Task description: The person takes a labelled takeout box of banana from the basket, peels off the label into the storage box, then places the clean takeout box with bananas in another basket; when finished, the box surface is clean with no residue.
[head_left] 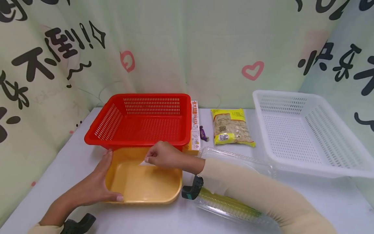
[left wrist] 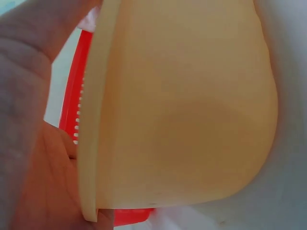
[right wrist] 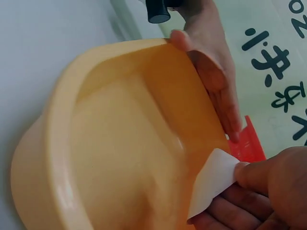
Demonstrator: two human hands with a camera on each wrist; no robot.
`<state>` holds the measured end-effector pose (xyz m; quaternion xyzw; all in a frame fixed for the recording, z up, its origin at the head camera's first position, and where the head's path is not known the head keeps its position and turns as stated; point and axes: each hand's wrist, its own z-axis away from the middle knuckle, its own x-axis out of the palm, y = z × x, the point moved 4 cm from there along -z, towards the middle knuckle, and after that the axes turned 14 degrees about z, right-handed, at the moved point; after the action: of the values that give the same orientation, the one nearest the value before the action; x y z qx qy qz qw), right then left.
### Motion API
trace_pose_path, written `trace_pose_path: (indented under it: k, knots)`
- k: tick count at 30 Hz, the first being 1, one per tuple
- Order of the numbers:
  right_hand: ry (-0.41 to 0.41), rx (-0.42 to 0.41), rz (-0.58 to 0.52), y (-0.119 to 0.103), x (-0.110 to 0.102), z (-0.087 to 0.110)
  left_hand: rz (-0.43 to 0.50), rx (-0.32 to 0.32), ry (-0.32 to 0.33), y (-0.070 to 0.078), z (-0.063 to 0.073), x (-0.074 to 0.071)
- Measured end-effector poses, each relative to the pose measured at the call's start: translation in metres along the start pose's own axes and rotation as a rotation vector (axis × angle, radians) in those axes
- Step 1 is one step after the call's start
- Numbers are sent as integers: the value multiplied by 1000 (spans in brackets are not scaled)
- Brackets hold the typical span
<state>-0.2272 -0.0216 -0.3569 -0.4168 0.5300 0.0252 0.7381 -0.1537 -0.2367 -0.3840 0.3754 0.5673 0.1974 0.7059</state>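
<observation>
A yellow plastic basin [head_left: 146, 188] stands in front of the red basket, its inside facing up. My left hand [head_left: 90, 185] holds the basin's left side, thumb over the front rim and fingers along the outer wall. In the right wrist view those fingers look nearly straight. Over the basin's back right part, my right hand [head_left: 166, 157] pinches a thin white piece of paper [right wrist: 213, 179] between thumb and fingers. The paper is close to the inner wall; whether it touches cannot be told. The left wrist view shows the basin's outer wall [left wrist: 192, 86] close up.
Behind the basin stands a red basket [head_left: 152, 128], beside a pasta box [head_left: 195, 126], a purple-wrapped candy [head_left: 203, 134] and a yellow-labelled bag [head_left: 232, 126]. A white basket [head_left: 295, 139] stands right. Beneath my right forearm lies a clear plastic container [head_left: 210, 208] with a ridged yellow-green thing [head_left: 228, 203].
</observation>
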Motion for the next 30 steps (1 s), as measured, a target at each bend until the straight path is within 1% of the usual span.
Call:
trace_pose_path:
  k: [5,9,17,22,25,30]
  knots:
    - [-82,-3,82,-1,11,-2,-12,10,-23,-1,0,0]
    - [-144,-26,135,-1,17,-3,-39,15,-23,-1,-1,-1]
    - [-284,-52,184,2,25,-2,-35,30,-13,-3,-1,1]
    - [-315,-72,174,3,26,1,-27,23,-13,-2,-1,2]
    - [-335,-81,130,2,26,2,-21,15,-14,-1,0,1]
    - [-361,-89,49,0,27,5,-18,19,-17,0,0,0]
